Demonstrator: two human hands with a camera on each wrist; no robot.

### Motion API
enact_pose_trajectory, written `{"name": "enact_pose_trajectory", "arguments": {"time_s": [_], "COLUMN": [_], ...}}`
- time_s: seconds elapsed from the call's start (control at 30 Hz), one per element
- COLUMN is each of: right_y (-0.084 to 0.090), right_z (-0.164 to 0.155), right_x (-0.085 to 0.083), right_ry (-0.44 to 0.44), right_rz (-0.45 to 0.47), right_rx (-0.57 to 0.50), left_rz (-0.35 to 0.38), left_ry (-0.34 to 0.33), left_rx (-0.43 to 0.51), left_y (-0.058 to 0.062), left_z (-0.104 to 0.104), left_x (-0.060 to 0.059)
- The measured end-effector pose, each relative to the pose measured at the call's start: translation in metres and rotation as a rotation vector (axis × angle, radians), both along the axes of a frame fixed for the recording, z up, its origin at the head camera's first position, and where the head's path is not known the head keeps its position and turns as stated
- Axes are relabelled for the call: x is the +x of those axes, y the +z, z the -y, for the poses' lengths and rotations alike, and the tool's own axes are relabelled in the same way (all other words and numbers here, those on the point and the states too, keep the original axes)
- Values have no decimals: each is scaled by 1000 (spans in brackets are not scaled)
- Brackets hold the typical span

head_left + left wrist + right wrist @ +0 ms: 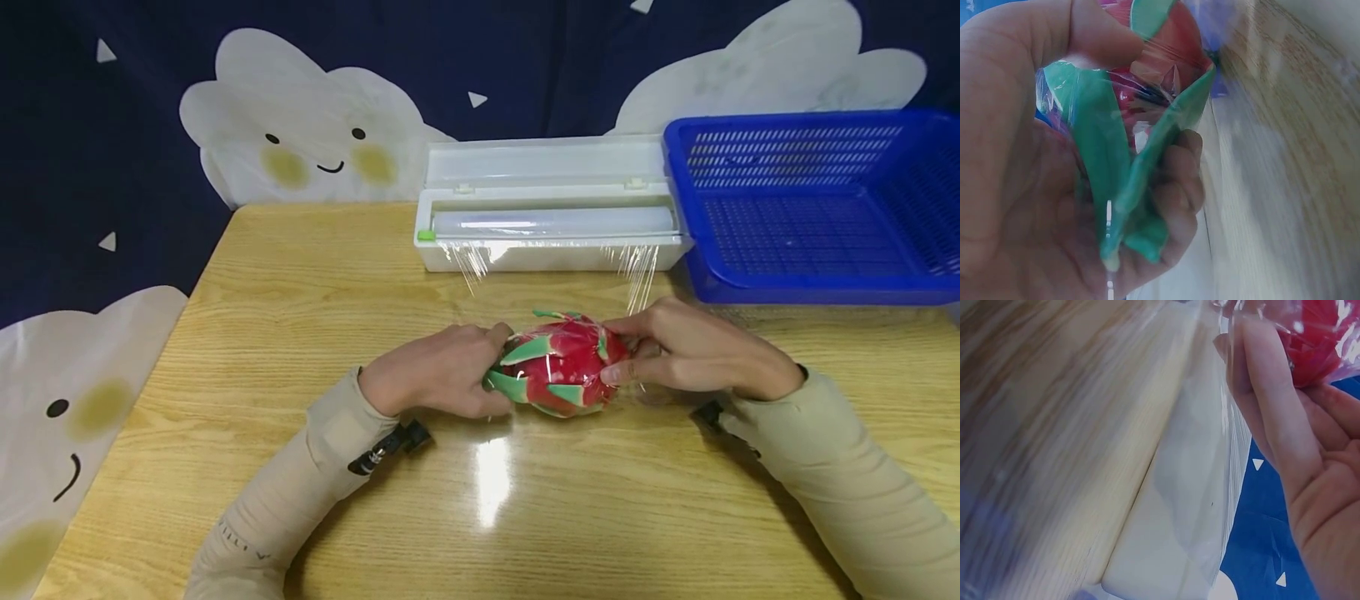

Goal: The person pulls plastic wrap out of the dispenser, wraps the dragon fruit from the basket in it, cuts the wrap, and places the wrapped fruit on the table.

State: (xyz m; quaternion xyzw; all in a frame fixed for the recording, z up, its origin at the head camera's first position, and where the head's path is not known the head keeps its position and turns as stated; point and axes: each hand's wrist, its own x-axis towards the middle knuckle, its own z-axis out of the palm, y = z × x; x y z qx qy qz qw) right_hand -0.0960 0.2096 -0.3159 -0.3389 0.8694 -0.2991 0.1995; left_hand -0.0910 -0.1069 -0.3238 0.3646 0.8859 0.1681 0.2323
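Observation:
A red dragon fruit (561, 367) with green scales lies on the wooden table (300, 333), covered in clear cling film (637, 275) that stretches back to the white dispenser (551, 225). My left hand (450, 369) grips its left end; in the left wrist view the fingers (1179, 187) curl round the green scales (1116, 181). My right hand (678, 350) holds the right end, fingers (1260, 381) pressing film against the red fruit (1319, 337).
A blue plastic basket (817, 208) stands at the back right beside the dispenser. The dispenser's lid is open at the table's far edge. A dark cloth with white clouds (300, 133) hangs behind and to the left.

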Motion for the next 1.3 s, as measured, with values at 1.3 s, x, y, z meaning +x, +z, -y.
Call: {"name": "enact_pose_trajectory", "arguments": {"time_s": [1.3], "right_y": [1], "right_z": [1], "right_x": [0], "right_ry": [29], "right_rz": [-1], "right_rx": [26], "left_rz": [121], "left_ry": [9], "left_rx": [-15], "left_y": [-2], "left_z": [3], "left_x": [-5]}}
